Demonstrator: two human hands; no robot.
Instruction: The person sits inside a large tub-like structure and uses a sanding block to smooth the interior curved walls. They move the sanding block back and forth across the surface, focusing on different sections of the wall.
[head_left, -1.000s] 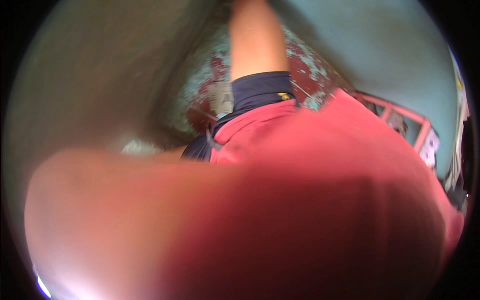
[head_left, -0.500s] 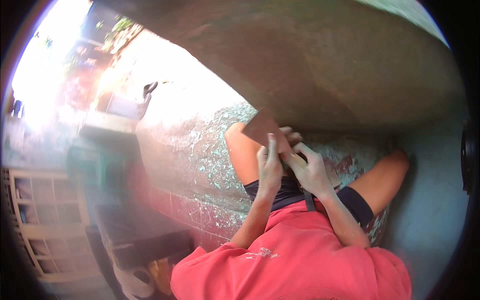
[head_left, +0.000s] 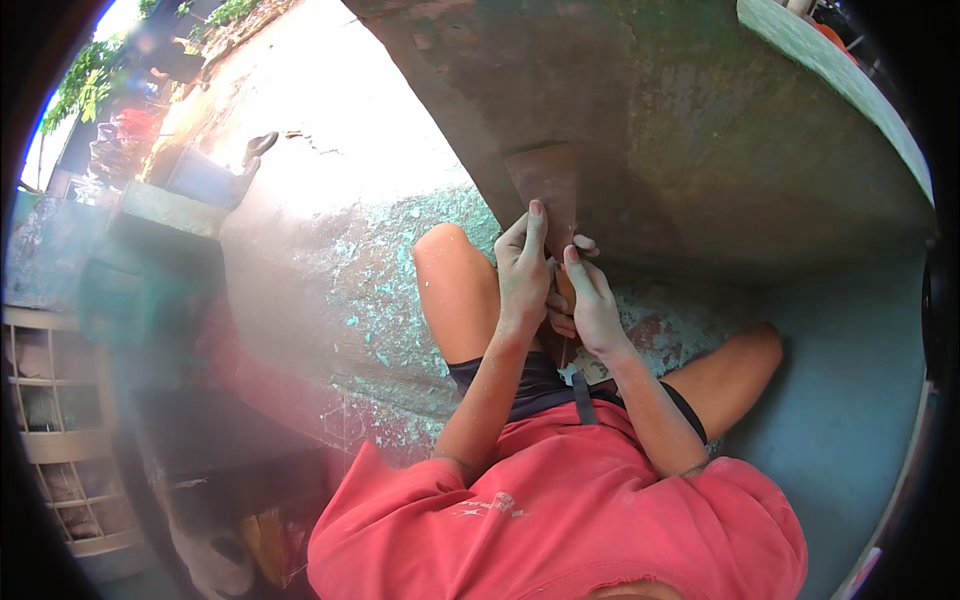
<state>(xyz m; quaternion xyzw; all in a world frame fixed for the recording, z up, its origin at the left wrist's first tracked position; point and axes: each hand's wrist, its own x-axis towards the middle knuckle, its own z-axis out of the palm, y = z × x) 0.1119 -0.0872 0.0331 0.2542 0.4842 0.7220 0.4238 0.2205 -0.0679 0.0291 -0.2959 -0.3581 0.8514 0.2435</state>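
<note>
Brown sheet in both hands; wall behind; poss. dark box L.

The worn floor, reddish and flecked with turquoise, carries a pale scrap between the person's legs.

Brown sheet: thin, matt, paper-like. Big brownish panel: matt, blotchy, grimy from where I stand. Floor: rough, turquoise paint flaking. Blue wall: smooth, painted. Red shirt: soft matt cloth, frayed neck edge. Dark shorts: smooth cloth.
</note>
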